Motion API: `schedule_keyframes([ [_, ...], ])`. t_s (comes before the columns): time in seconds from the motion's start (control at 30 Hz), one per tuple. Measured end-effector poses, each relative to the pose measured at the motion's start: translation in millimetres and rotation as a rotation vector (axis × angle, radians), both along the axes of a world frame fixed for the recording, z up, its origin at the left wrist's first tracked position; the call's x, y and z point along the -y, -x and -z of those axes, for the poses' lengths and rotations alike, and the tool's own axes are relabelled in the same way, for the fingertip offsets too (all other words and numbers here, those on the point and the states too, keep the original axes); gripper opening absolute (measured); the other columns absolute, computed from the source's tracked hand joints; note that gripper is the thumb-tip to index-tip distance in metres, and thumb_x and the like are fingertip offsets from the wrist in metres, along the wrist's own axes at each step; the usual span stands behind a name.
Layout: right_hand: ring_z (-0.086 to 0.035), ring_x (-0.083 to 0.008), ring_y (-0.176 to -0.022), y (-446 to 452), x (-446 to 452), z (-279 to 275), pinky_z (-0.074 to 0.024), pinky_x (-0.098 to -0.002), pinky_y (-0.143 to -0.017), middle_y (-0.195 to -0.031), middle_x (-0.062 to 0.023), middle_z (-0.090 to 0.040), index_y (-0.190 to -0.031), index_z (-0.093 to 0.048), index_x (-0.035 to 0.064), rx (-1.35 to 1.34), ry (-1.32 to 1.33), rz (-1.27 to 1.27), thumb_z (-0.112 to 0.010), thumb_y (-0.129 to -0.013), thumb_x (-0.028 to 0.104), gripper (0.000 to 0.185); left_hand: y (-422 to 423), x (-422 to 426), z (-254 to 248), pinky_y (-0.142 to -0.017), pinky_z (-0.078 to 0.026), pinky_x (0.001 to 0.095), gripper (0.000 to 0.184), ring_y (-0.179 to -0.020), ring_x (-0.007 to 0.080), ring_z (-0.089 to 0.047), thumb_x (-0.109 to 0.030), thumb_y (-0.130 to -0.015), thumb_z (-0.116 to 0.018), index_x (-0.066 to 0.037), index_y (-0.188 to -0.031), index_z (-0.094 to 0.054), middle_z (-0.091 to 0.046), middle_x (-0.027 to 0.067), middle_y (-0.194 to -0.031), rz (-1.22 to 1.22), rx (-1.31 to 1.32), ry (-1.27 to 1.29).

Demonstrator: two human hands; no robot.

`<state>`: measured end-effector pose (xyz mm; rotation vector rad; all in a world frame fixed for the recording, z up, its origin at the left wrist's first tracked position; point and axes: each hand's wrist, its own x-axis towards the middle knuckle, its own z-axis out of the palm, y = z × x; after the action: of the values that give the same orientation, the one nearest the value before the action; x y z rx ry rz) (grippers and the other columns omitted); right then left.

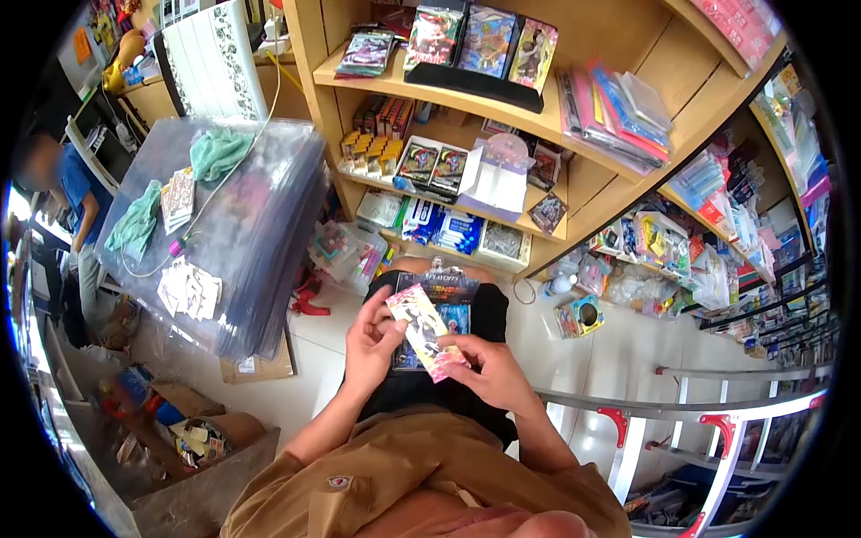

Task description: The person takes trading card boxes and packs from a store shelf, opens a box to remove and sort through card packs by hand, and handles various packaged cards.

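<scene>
Both my hands hold a flat, colourful card pack point(425, 334), pink and yellow at its edges with a dark and white figure printed on it. My left hand point(369, 341) pinches its upper left side, thumb on the front. At the lower right end, the thumb and fingers of my right hand point(487, 366) close on it. Below the pack, on my lap, rests a dark printed card box point(439, 285) with "PLAYOFFS" lettering at its top. A blue printed piece point(456, 318) shows beside the held pack, and the pack partly hides these things.
Wooden shelves point(592, 157) ahead carry card packs and small boxes. At left, a plastic-covered stack point(260, 215) bears green cloths point(220, 154) and loose cards point(190, 289). A metal ladder point(619, 408) lies at right. A person in a blue shirt point(82, 193) stands far left.
</scene>
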<state>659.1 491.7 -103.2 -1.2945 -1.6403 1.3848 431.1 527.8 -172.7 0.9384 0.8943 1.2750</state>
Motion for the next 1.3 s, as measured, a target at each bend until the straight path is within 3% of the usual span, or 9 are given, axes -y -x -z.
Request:
schedule_keyframes([
  [0.27,-0.069,-0.0173,-0.106,-37,-125,-75,-0.0555,-0.0282,-0.090,-0.121,-0.0111,-0.067,-0.136,-0.053,-0.0017,-0.311,-0.672,0.598,-0.070,-0.098,0.000,0.041,14,4,42,-0.114,-0.044,0.0436,0.077,-0.136,0.0325,-0.052,-0.013,-0.097,-0.073,0.001,-0.160,-0.030,-0.044,0.0229,-0.152,-0.231,-0.636,-0.078],
  [0.37,-0.070,-0.0177,-0.105,-50,-216,-125,-0.0562,-0.0282,-0.090,-0.122,-0.0131,-0.069,-0.134,-0.056,-0.0038,-0.272,-0.951,0.700,-0.073,-0.095,0.000,0.042,7,7,72,-0.112,-0.046,0.0431,0.075,-0.133,0.0314,-0.053,-0.016,-0.098,-0.073,0.002,-0.158,-0.032,-0.049,0.0224,-0.146,-0.151,-0.427,0.061],
  [0.53,-0.071,-0.0419,-0.091,-70,-314,-148,-0.0551,-0.0460,-0.080,-0.110,-0.0226,-0.073,-0.116,-0.070,0.0062,0.459,-0.979,0.824,-0.074,-0.093,0.015,0.025,11,10,75,-0.110,-0.048,0.0392,0.067,-0.133,0.0266,-0.053,-0.016,-0.101,-0.069,0.003,-0.156,-0.036,-0.050,0.0215,-0.147,-0.161,-0.399,0.039],
  [0.57,-0.068,-0.0434,-0.096,-68,-313,-147,-0.0531,-0.0507,-0.084,-0.106,-0.0224,-0.073,-0.114,-0.070,0.0050,0.708,-1.007,0.807,-0.074,-0.092,0.014,0.024,15,11,74,-0.110,-0.048,0.0382,0.065,-0.131,0.0259,-0.054,-0.016,-0.101,-0.068,0.003,-0.155,-0.037,-0.052,0.0207,-0.146,-0.174,-0.383,0.066],
  [0.97,-0.070,-0.0352,-0.100,-60,-231,-131,-0.0541,-0.0419,-0.090,-0.107,-0.0191,-0.073,-0.118,-0.070,-0.0006,0.504,-1.349,0.719,-0.063,-0.095,0.004,0.024,27,-12,85,-0.103,-0.050,0.0355,0.066,-0.116,0.0242,-0.064,-0.036,-0.102,-0.069,0.008,-0.147,-0.048,-0.067,0.0189,-0.125,0.067,-0.655,0.091],
  [1.1,-0.072,-0.0228,-0.101,-36,-97,26,-0.0557,-0.0393,-0.091,-0.118,-0.0159,-0.074,-0.127,-0.069,-0.0001,0.327,-0.299,0.436,-0.053,-0.104,0.012,0.030,34,-23,74,-0.099,-0.051,0.0345,0.067,-0.111,0.0248,-0.065,-0.036,-0.101,-0.068,0.009,-0.147,-0.048,-0.068,0.0177,-0.119,0.150,-0.570,0.154],
  [1.17,-0.073,-0.0294,-0.106,-23,-52,88,-0.0551,-0.0408,-0.094,-0.121,-0.0199,-0.073,-0.130,-0.066,-0.0012,-0.011,0.159,0.535,-0.052,-0.108,0.023,0.036,35,-24,70,-0.098,-0.051,0.0344,0.066,-0.108,0.0241,-0.065,-0.033,-0.101,-0.068,0.009,-0.148,-0.047,-0.067,0.0161,-0.117,0.153,-0.603,0.128],
  [1.23,-0.070,-0.0393,-0.110,-15,-11,130,-0.0541,-0.0445,-0.095,-0.124,-0.0249,-0.070,-0.134,-0.063,-0.0016,0.448,0.000,0.391,-0.052,-0.109,0.032,0.043,35,-25,66,-0.097,-0.050,0.0342,0.066,-0.105,0.0234,-0.064,-0.030,-0.103,-0.065,0.008,-0.151,-0.043,-0.067,0.0153,-0.118,0.177,-0.571,0.152],
  [1.3,-0.065,-0.0462,-0.109,12,9,108,-0.0516,-0.0486,-0.094,-0.118,-0.0267,-0.068,-0.133,-0.062,-0.0024,0.433,-0.028,0.364,-0.054,-0.108,0.034,0.045,37,-28,61,-0.099,-0.050,0.0342,0.065,-0.109,0.0233,-0.065,-0.030,-0.103,-0.064,0.009,-0.151,-0.043,-0.067,0.0156,-0.120,0.239,-0.608,0.145],
])
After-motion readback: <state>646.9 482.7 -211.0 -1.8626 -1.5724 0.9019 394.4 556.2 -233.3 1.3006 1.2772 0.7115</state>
